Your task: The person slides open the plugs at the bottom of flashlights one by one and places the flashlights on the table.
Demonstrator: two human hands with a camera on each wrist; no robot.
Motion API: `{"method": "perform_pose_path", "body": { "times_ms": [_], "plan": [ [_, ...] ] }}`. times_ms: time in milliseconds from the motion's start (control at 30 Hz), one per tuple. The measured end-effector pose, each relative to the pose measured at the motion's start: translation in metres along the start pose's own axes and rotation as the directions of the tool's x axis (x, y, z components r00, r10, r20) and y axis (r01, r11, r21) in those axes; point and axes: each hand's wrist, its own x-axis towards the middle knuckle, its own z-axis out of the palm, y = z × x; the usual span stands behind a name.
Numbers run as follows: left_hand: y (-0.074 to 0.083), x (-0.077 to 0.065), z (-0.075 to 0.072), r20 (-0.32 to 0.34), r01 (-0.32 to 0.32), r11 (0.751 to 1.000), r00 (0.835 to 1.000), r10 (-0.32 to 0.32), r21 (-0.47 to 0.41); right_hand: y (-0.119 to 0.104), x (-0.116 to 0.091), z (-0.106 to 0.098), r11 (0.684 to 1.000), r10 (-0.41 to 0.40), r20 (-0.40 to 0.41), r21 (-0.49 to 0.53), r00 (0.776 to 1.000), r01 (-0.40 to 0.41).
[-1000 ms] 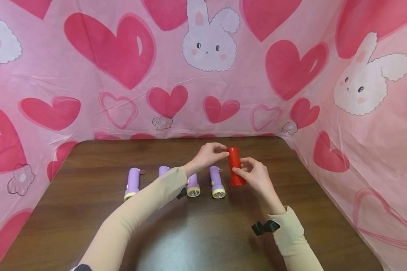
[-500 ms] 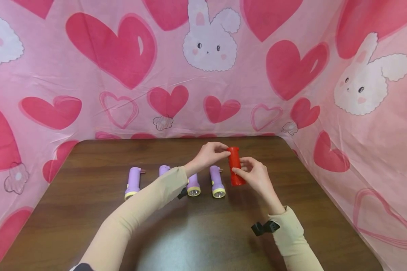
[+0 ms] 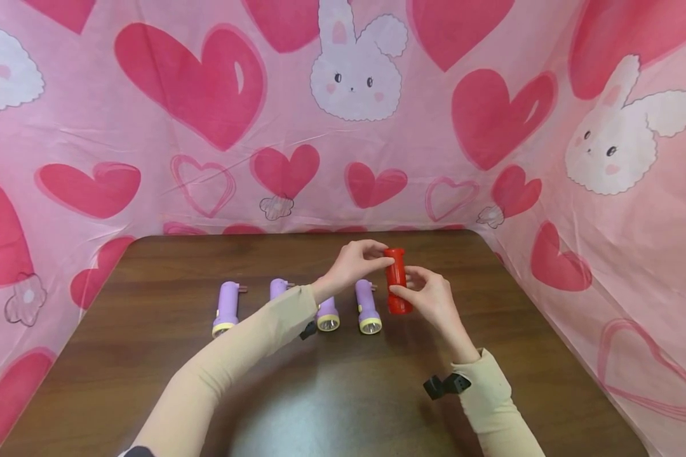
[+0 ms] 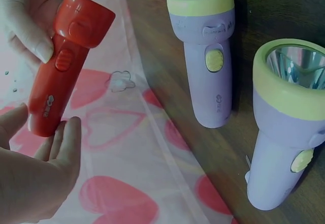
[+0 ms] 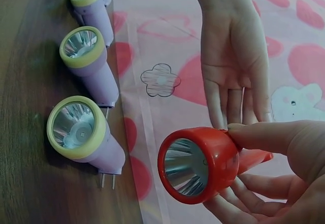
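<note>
A red flashlight (image 3: 397, 279) is held between both hands over the right half of the table, its lens end toward the person. My left hand (image 3: 351, 265) pinches the tail end between thumb and fingers. My right hand (image 3: 434, 297) grips the wider head, thumb on one side and fingers on the other. In the left wrist view, a red slide switch (image 4: 64, 60) shows on the flashlight's body. The right wrist view looks into its silver reflector (image 5: 185, 167). Beside it lies the nearest purple flashlight (image 3: 367, 306), which has a yellow rim.
More purple flashlights lie in a row to the left, among them one at the far left (image 3: 227, 306) and one by the left wrist (image 3: 328, 315). The left sleeve (image 3: 246, 349) crosses over part of the row. Metal plug prongs (image 5: 107, 181) stick out of one. Pink patterned cloth (image 3: 217, 127) surrounds the brown table (image 3: 331, 400).
My left thumb reaches slightly farther across the red flashlight's tail. The right hand keeps its grip on the head, and the purple flashlights stay where they were.
</note>
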Motion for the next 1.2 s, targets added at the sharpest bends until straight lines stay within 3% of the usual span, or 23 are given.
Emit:
{"method": "perform_pose_path", "body": {
  "times_ms": [400,700,1200],
  "plan": [
    [0.003,-0.003,0.007,-0.039,-0.070,0.998,0.997,0.070,0.000,0.001,-0.002,0.006,0.997,-0.060,-0.060,-0.045,0.996,0.058],
    [0.005,-0.004,0.008,-0.062,-0.090,0.996,0.994,0.090,-0.006,0.000,-0.003,0.009,0.998,-0.070,-0.071,-0.003,0.995,0.070],
    [0.003,-0.004,0.009,-0.071,-0.085,0.991,0.994,0.078,-0.104,0.011,-0.002,0.013,0.985,-0.151,-0.059,0.074,0.987,0.155]
  ]
}}
